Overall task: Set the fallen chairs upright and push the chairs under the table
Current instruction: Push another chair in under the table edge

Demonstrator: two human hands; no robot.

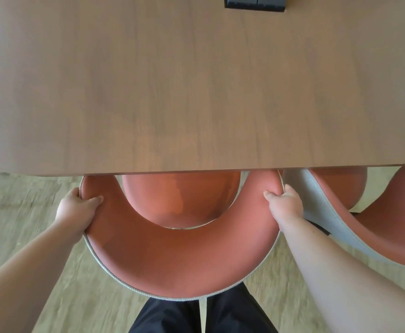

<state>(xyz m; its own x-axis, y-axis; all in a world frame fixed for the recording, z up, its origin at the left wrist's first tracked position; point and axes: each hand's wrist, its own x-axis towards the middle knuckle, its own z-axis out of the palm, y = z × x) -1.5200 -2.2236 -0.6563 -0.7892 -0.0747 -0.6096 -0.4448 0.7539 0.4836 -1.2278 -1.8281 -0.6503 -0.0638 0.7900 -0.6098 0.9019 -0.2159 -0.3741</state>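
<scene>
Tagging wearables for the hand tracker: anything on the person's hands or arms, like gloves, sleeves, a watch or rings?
No gloves: the left hand and right hand are bare. Both forearms are uncovered as far as the frame shows, with no sleeves, watch or wristband. No rings on the visible fingers. Black trousers show below.

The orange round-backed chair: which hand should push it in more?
Probably the left hand. The orange round-backed chair sits close to its neighbour chair by the right hand, with open floor on the left.
</scene>
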